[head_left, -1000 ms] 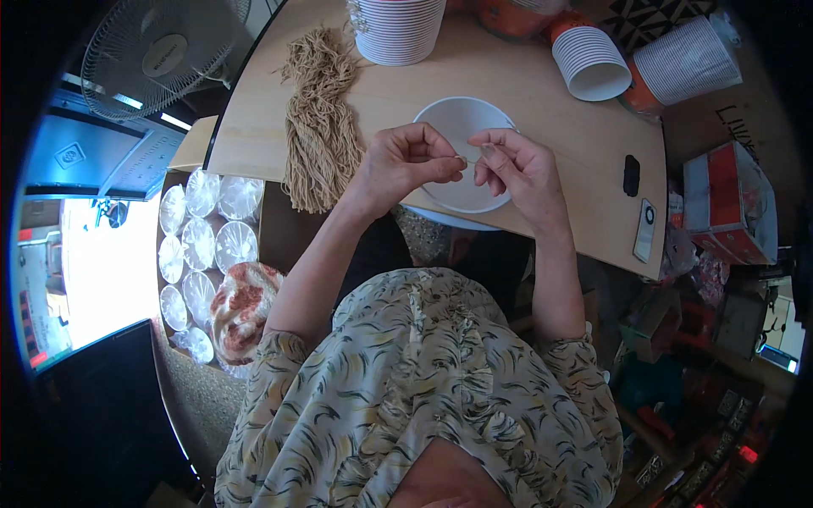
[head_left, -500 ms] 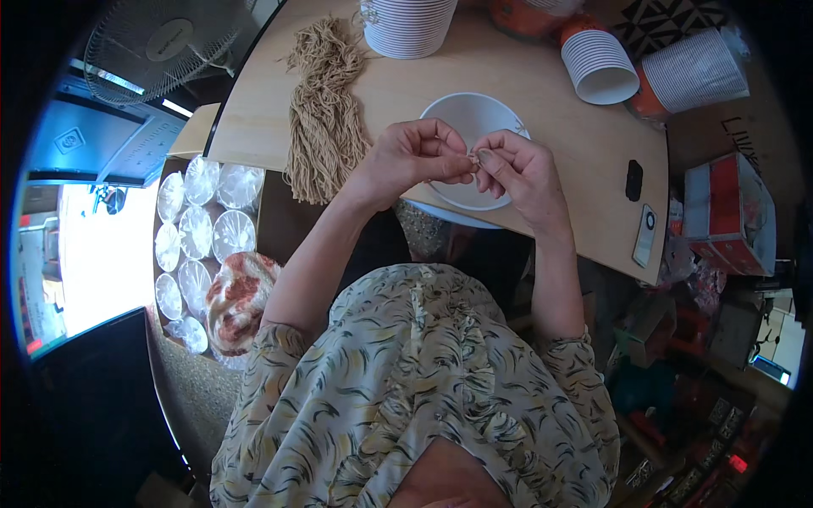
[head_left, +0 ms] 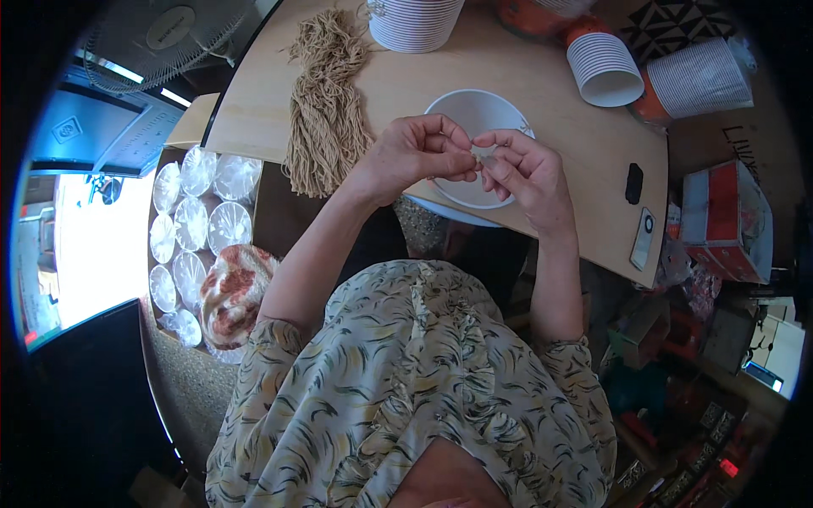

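Observation:
Above the near edge of the table my left hand (head_left: 428, 154) and my right hand (head_left: 527, 176) meet, fingertips almost touching. Between the pinched fingers is a small pale piece (head_left: 483, 159), too small to name. My left thumb and forefinger are closed at it, and my right thumb and fingers press on it from the other side. Just below them stands a round white tub (head_left: 474, 103), its inside partly hidden by my hands. Something small and pale clings to its right rim. Left of my hands lies a long bundle of beige cord (head_left: 326, 110).
A stack of white paper tubs (head_left: 415, 25) stands at the back. Tipped cup stacks (head_left: 603, 68) lie at the right, beyond a black object (head_left: 633, 184) and a phone-like thing (head_left: 644, 237). Left of the table, a carton holds plastic-wrapped stacks (head_left: 192, 222), with a red-white cloth (head_left: 237, 292).
My fingertips have shifted slightly on the small piece, and more of it shows between them. My right hand sits a little further right. The whole view has shifted slightly.

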{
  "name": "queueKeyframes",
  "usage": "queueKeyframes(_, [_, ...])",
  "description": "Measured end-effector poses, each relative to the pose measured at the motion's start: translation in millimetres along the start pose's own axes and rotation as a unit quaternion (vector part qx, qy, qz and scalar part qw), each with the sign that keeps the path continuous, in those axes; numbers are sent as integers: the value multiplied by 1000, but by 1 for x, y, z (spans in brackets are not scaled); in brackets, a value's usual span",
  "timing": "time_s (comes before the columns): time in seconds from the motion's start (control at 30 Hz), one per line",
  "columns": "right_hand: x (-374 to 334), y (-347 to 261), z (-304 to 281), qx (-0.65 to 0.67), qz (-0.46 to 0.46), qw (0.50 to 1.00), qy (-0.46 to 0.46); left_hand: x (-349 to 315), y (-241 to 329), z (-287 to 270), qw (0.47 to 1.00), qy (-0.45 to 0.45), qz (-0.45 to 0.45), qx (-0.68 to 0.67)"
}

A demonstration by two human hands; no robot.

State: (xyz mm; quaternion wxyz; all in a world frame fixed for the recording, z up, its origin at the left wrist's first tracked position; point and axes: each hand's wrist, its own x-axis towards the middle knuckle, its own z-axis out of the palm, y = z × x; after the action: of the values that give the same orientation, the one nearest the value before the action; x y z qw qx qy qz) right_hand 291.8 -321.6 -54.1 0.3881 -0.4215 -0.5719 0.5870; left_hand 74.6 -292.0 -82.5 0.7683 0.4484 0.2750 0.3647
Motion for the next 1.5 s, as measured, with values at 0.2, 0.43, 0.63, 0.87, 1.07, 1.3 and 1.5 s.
queueKeyframes(0.2, [1, 7, 0, 17, 2, 1000, 2, 0, -2, -1, 1000, 5, 2, 20])
queueKeyframes(0.43, [0, 11, 4, 48, 13, 999, 20, 0, -4, 0, 1000, 14, 9, 25])
queueKeyframes(0.63, [-1, 13, 2, 55, -2, 998, 14, 0, -4, -1, 1000, 7, 10, 25])
queueKeyframes(0.87, [0, 4, -1, 52, 15, 999, -3, -1, -2, 0, 999, -4, 27, 39])
queueKeyframes(1.07, [0, 7, -2, 44, 14, 999, -28, 0, -1, 2, 996, -10, 43, 82])
queueKeyframes(1.3, [0, 11, -2, 84, 40, 995, -39, -1, -2, 4, 986, -17, 80, 144])
queueKeyframes(1.5, [1, 16, -6, 131, 41, 990, -16, 0, -3, 1, 993, -12, 76, 84])
